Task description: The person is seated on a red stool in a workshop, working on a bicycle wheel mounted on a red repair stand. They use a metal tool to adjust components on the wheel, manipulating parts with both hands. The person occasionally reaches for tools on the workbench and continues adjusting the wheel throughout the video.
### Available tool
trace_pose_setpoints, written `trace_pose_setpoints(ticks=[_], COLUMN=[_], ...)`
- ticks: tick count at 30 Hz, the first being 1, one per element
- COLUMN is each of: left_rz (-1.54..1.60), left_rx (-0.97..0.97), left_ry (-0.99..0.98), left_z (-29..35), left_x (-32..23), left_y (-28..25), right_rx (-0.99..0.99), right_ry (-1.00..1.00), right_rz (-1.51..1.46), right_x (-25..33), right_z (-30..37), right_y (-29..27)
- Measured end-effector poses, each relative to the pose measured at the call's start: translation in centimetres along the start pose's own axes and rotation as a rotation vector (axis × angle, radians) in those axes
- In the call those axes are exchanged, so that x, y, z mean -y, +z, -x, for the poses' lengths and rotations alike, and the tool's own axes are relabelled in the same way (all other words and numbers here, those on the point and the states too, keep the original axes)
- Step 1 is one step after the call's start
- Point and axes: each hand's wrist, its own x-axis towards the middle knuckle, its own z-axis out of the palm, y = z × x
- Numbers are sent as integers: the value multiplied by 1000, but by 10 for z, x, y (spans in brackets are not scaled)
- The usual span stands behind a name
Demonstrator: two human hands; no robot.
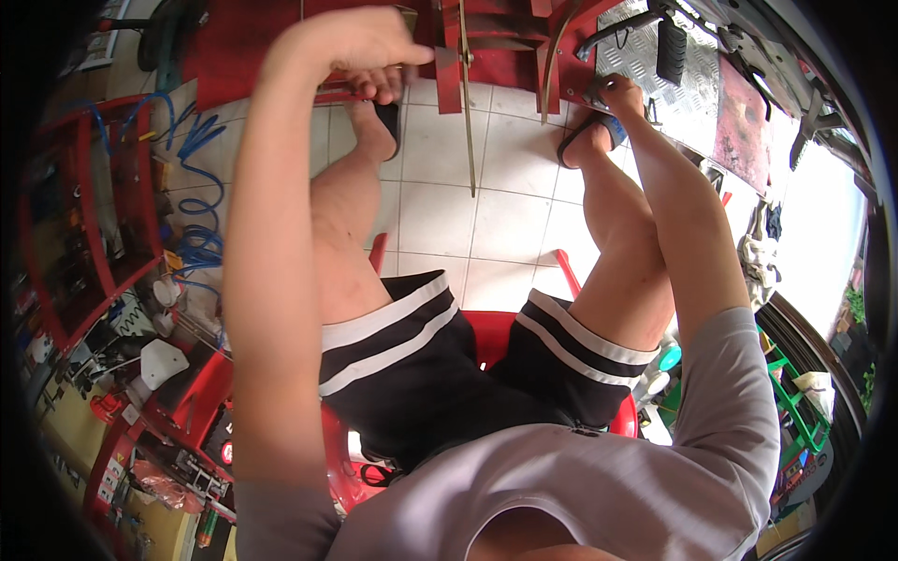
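Note:
My left hand is raised at the upper left, slightly blurred, beside a red metal frame. One finger stretches toward the frame's upright and the others hang apart below; I see nothing held in them. At the upper right, my right hand is low near my right foot, beside a metal checker-plate surface. Its fingers are curled in around a small dark grey thing, too small and partly covered to name. Between my hands, a long thin metal strip points down from the frame.
I sit on a red plastic chair over a white tiled floor. To the left, a coiled blue hose hangs by a red shelf rack. Vehicle parts with a black pedal stand at upper right. A green crate is at right.

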Motion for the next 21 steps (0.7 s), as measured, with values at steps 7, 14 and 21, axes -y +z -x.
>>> trace_pose_setpoints(ticks=[7,14,21], left_rz=[-418,-848,-788], left_rx=[-551,-494,-417], left_ry=[-64,14,97], left_z=[-135,-182,-165], left_x=[115,164,84], left_y=[36,35,24], right_rx=[-3,-17,22], right_ry=[196,469,480], right_rz=[-126,-340,-273], right_x=[-6,5,-20], right_z=[6,18,18], right_y=[20,-5,-44])
